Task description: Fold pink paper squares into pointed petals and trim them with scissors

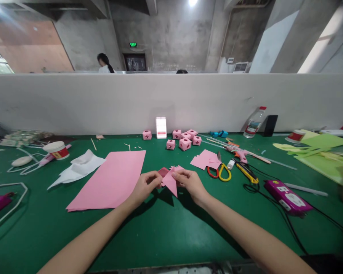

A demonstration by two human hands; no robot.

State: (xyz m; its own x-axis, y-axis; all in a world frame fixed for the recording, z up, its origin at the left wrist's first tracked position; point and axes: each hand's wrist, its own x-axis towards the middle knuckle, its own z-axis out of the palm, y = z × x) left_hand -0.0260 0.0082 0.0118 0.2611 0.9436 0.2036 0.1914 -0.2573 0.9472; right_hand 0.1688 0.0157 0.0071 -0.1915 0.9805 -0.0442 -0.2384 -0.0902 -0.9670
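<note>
A small folded pink paper piece (169,179) with pointed corners is held just above the green table (160,228). My left hand (146,185) pinches its left side, fingers closed. My right hand (188,181) pinches its right side with thumb and fingers. A large pink sheet (111,180) lies flat to the left of my hands. A stack of small pink squares (206,159) lies to the right. Several finished pink paper cubes (185,143) sit at the back near the white partition.
Red and yellow scissors (220,172), a yellow utility knife (247,172), a glue gun (241,154) and a purple power strip (287,198) with black cord lie right. White paper scraps (78,167) and a tape tub (57,149) lie left. A water bottle (255,122) stands at back. Green paper (322,152) lies far right.
</note>
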